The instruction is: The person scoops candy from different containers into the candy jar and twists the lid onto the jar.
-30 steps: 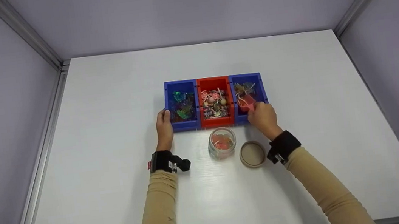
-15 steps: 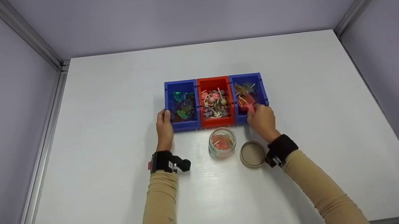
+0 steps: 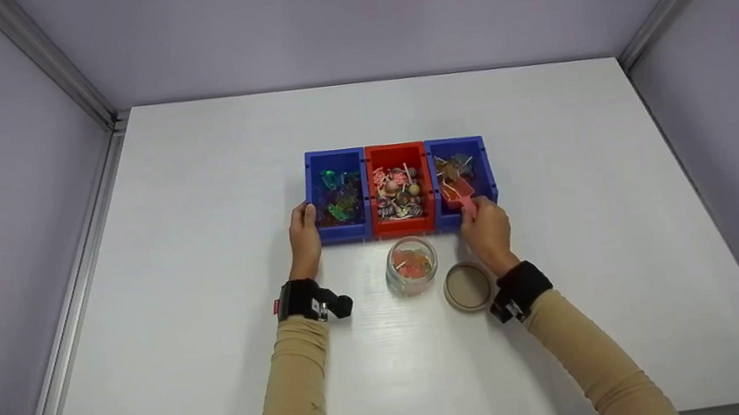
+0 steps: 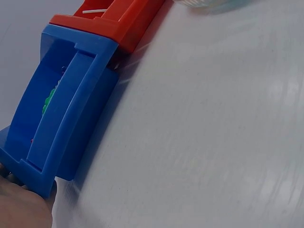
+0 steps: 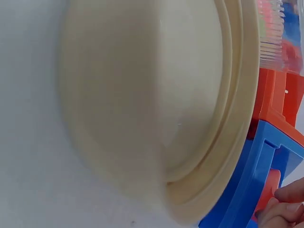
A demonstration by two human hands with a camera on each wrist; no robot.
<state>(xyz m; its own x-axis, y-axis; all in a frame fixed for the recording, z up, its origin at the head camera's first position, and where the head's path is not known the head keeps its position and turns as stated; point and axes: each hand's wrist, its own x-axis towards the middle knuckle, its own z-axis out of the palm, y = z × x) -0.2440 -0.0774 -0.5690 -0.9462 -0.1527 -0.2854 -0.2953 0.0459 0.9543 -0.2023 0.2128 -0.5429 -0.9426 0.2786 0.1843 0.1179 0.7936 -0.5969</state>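
My right hand (image 3: pixel 487 232) pinches the handle of a small red scoop (image 3: pixel 458 191). The scoop's bowl is down inside the right blue bin (image 3: pixel 464 145), among yellowish and clear wrapped candies (image 3: pixel 452 166); a white stick shows at the bowl. Over at the left blue bin (image 3: pixel 343 232), my left hand (image 3: pixel 305 245) grips the outer side wall, thumb at the rim. In the left wrist view only part of this hand (image 4: pixel 23 206) shows at the bin's corner. Green and dark wrapped candies (image 3: pixel 341 204) lie in that bin.
Between the blue bins stands a red bin (image 3: pixel 403 225) of lollipops and round candies. In front of it is a glass jar (image 3: pixel 412 267) partly filled with pink and orange candies. A beige round lid (image 3: pixel 468 287) lies beside the jar, near the right wrist.
My right hand has drawn slightly back toward the person, and the scoop has tilted so its bowl and handle show more. My left hand has stayed on the blue bin.
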